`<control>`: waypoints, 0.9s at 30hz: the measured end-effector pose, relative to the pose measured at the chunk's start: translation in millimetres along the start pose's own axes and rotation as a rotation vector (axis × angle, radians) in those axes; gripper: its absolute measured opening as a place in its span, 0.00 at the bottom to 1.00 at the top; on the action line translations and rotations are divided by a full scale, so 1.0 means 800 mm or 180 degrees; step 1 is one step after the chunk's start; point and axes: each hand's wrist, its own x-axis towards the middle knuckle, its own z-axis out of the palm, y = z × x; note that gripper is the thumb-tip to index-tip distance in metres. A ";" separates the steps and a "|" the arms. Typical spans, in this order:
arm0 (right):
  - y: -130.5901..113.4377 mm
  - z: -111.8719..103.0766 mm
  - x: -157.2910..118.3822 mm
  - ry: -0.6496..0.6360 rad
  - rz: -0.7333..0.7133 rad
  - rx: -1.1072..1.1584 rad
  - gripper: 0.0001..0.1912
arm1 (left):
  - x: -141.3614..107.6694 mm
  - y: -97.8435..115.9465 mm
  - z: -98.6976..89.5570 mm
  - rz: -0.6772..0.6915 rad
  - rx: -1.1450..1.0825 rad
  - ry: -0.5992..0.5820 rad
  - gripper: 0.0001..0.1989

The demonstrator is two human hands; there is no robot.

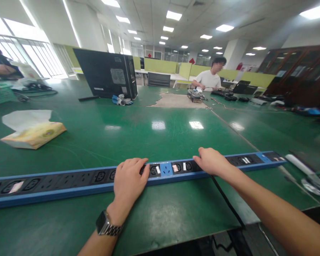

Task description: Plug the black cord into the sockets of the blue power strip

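A long blue and black power strip (82, 178) lies across the green table in front of me, with rows of sockets and small white stickers. My left hand (130, 177), with a watch on its wrist, is wrapped over the strip left of a blue socket (165, 169). Further right, my right hand (212, 160) grips the strip from above, its fingers curled over the far edge. A black cable (226, 201) runs from under the right hand to the table's front edge. The fingertips of both hands are partly hidden behind the strip.
A tissue pack (34, 135) lies at the left. Behind it stand a black computer case (106, 73) and blue-grey gloves (122, 100). A person in a white shirt (208, 80) works across the green table (128, 138). A silver round object (314, 186) lies at the right.
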 end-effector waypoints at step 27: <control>0.018 0.016 -0.005 0.0124 -0.0025 0.0295 0.31 | -0.010 0.209 0.085 -0.2354 -0.5153 -0.2180 0.18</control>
